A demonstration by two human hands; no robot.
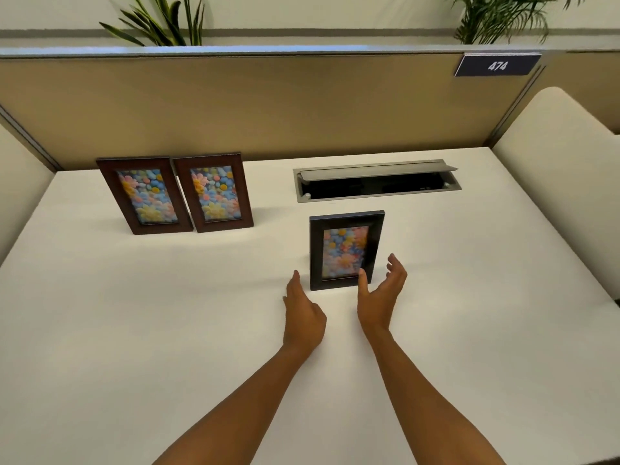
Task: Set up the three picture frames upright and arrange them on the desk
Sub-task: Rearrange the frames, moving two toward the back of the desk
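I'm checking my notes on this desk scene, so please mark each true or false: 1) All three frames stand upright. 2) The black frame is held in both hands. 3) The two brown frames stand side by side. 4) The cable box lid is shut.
1) True: the two brown frames and the black frame all stand upright.
2) False: the left hand and right hand are open beside it, not gripping.
3) True.
4) False: the cable box lid is raised.

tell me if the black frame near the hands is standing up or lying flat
Standing upright. The black picture frame rests on its bottom edge on the desk, picture facing the camera, with the left hand and right hand open beside it, not gripping.
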